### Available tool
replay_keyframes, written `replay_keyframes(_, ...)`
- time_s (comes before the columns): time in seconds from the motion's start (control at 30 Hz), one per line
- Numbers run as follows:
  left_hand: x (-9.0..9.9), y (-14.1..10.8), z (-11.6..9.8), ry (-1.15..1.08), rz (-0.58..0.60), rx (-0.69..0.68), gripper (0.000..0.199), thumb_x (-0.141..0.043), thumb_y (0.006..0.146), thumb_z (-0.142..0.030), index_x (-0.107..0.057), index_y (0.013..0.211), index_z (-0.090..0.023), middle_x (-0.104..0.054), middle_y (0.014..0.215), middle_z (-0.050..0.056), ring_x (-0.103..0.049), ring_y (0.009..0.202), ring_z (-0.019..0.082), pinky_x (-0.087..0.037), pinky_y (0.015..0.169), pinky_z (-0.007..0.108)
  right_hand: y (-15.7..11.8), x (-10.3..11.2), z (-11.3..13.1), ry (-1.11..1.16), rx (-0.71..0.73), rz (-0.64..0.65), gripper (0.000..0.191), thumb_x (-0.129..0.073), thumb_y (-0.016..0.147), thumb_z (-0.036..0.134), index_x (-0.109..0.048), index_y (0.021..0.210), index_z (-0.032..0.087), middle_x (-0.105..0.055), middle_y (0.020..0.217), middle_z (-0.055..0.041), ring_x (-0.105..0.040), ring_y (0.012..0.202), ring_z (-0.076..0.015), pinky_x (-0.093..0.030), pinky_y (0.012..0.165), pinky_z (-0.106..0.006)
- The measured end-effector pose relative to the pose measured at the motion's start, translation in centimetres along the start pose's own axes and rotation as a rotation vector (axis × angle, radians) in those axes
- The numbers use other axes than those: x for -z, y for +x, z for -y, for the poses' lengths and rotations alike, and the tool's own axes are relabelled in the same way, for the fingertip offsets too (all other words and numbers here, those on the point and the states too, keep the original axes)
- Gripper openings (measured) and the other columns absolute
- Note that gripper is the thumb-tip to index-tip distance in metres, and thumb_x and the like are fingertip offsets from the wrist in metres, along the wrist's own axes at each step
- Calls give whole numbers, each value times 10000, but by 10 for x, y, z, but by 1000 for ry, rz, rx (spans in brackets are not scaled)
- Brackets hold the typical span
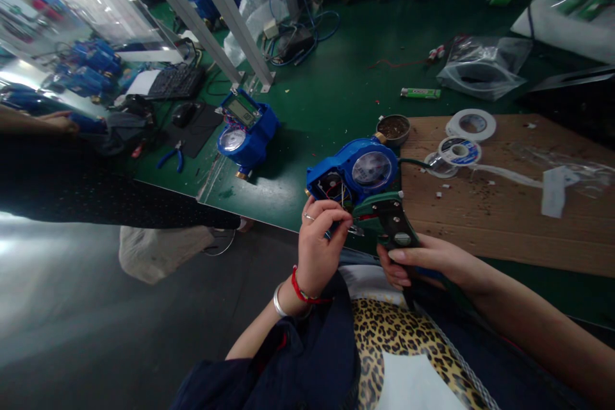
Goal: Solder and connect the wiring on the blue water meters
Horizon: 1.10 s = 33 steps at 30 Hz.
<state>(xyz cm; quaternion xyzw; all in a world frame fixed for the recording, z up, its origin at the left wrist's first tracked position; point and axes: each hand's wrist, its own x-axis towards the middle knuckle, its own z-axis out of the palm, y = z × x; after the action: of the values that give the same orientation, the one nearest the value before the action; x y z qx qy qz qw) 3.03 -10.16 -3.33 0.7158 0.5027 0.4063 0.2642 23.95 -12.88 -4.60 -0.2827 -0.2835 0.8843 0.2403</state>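
Note:
A blue water meter (327, 173) lies at the table's front edge, its round clear dial (371, 169) on the right and its wiring compartment uncovered. Thin coloured wires (342, 193) come out of that compartment. My left hand (319, 243) is closed in a pinch just in front of them, apparently on the wire ends; the fingertips partly hide what they hold. In my right hand (427, 256) is a green and black wire stripper (396, 223), gripped by its handles. The stripper's jaws point left, close beside my left fingertips and the meter's lower edge.
Left stands a second blue meter (247, 131) with a display board. Blue pliers (172, 157) lie near the edge. Cardboard (509, 224) at right bears tape (471, 125) and a solder spool (460, 150); a tin (394, 129) adjoins it. Another person's dark-clothed leg (120, 202) is at left.

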Motion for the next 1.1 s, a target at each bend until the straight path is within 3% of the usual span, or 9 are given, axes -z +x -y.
replay_keyframes(0.73,-1,-1,2,10,-7,12,44,-595,886,-181,-635,882,-199,-613,938,34,-586,927,178,-436,949,393,8,-17,-17,77,62,-95,236,-687,830,311,-527,778,146,-427,570,55,-395,513,-64,-345,543,-244)
replay_keyframes(0.9,-2,-1,2,20,-18,-7,44,-597,888,-178,-634,873,-196,-614,937,35,-581,940,177,-422,972,403,7,-16,-20,116,62,-158,226,-673,839,334,-516,828,172,-339,521,96,-276,439,-42,-246,452,-211)
replay_keyframes(1.1,-2,-1,0,8,-20,2,46,-605,883,-176,-640,861,-196,-619,928,33,-580,933,173,-413,982,406,0,-12,-13,-191,141,-146,231,-656,835,348,-590,940,154,-553,724,-15,-514,707,-147,-403,691,-307)
